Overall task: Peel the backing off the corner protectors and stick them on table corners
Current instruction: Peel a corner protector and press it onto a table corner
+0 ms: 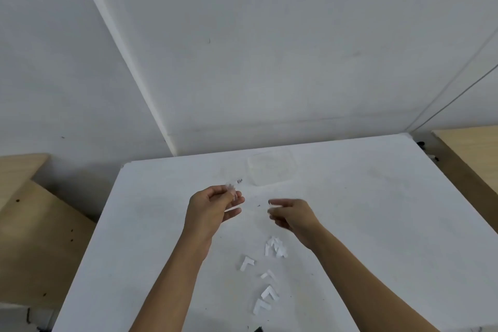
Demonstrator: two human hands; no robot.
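Over white table [363, 224], left hand [213, 209] pinches protector [232, 193]; right hand [292, 214] pinches backing [270, 204].

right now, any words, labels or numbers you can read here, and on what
None: no text shows on the white table, the paper scraps, the clear corner protector pinched by the left hand, the white bit pinched by the right hand, or the wall.

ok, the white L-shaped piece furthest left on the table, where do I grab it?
Pinch one leg of the L-shaped piece near its end, coming from above on its left. It seems to lie flat, clear of the pile, with bare table to its left; a fingertip probably has to lift an edge.
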